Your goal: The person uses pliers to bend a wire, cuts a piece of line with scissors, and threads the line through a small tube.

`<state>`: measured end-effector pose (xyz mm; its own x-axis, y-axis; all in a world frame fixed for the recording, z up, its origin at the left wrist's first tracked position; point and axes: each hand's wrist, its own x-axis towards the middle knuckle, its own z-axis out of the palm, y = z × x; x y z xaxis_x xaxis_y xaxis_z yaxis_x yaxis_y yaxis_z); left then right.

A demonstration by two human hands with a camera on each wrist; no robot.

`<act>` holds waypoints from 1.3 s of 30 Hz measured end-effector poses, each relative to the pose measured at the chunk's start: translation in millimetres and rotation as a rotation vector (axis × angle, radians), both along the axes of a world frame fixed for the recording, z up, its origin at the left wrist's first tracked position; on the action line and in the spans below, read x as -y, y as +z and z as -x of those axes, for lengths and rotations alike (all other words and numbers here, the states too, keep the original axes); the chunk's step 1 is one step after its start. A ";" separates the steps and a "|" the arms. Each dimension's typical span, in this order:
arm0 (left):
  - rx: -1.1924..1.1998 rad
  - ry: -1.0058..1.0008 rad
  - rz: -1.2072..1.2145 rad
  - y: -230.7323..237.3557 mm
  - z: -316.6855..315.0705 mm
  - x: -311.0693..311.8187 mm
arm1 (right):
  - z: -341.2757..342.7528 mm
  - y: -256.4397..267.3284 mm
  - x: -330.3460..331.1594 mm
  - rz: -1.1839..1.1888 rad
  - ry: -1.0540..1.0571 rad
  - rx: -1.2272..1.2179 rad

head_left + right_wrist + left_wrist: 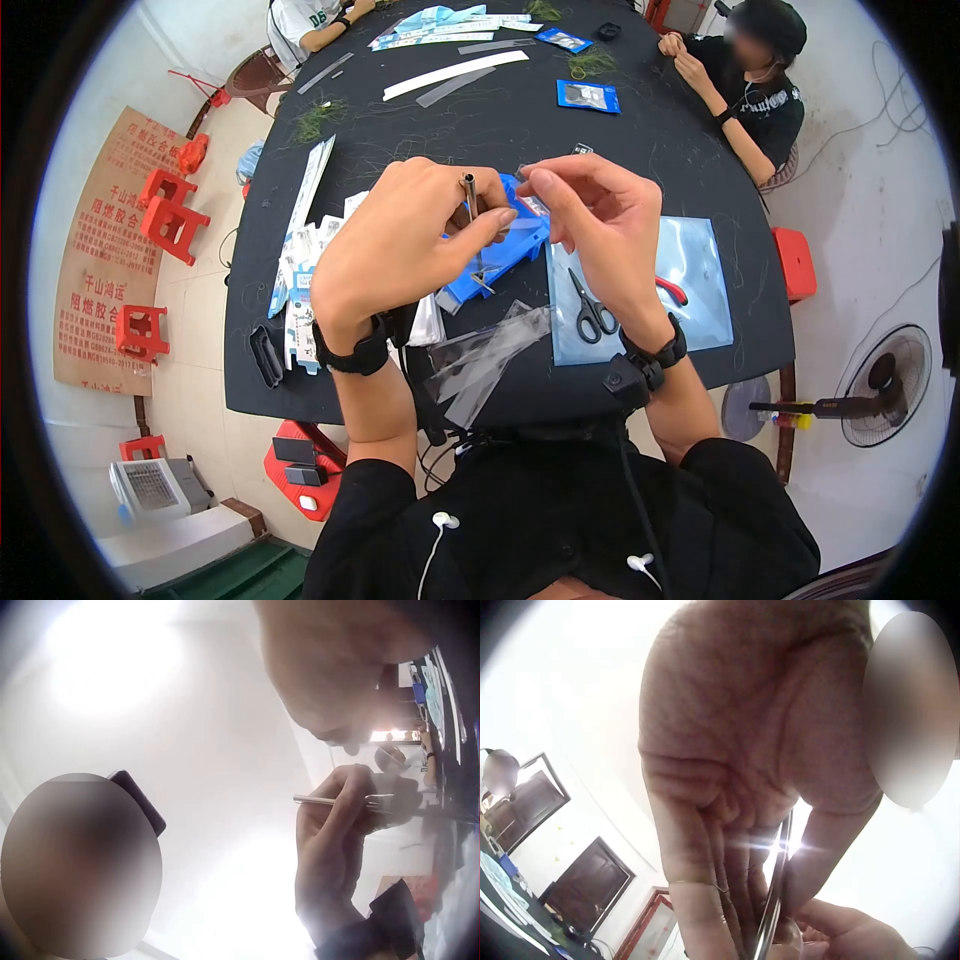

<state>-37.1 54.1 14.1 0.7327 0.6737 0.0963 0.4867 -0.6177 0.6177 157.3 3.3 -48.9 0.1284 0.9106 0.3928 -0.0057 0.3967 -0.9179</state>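
Observation:
In the head view the left hand (415,235) pinches a thin silvery metal tool (469,190) between thumb and fingers; the same tool (774,892) crosses the palm side of the left hand (757,727) in the left wrist view. The right hand (605,215) is held just right of it, thumb and index fingertip close together; whether something tiny lies between them cannot be told. In the right wrist view the tool (315,800) sticks out of the left hand (334,847), with the right hand (345,667) above. Both hands are over a blue package (500,268).
Black-handled scissors (596,318) lie on a pale blue sheet (700,290), near a red handle (671,291). Clear plastic strips (490,365) are at the near edge of the black table (400,130). White packets (303,265) lie left. Another person (765,100) sits at the far right.

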 end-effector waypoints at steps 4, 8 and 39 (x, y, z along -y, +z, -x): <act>0.011 0.000 -0.051 -3.6 0.3 -1.4 | 0.0 2.7 -4.7 0.007 -0.049 -0.003; -0.021 0.019 -0.050 -1.3 -2.7 -0.9 | -2.6 6.6 -7.2 -0.035 -0.078 -0.040; 0.073 -0.039 -0.098 -11.7 0.4 -5.5 | 19.1 -45.7 30.3 0.305 0.501 -0.071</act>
<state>-37.5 59.6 2.3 0.7464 0.6299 0.2147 0.4171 -0.6943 0.5865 138.3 -27.0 -94.7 -0.3302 0.9374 0.1103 -0.1897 0.0485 -0.9806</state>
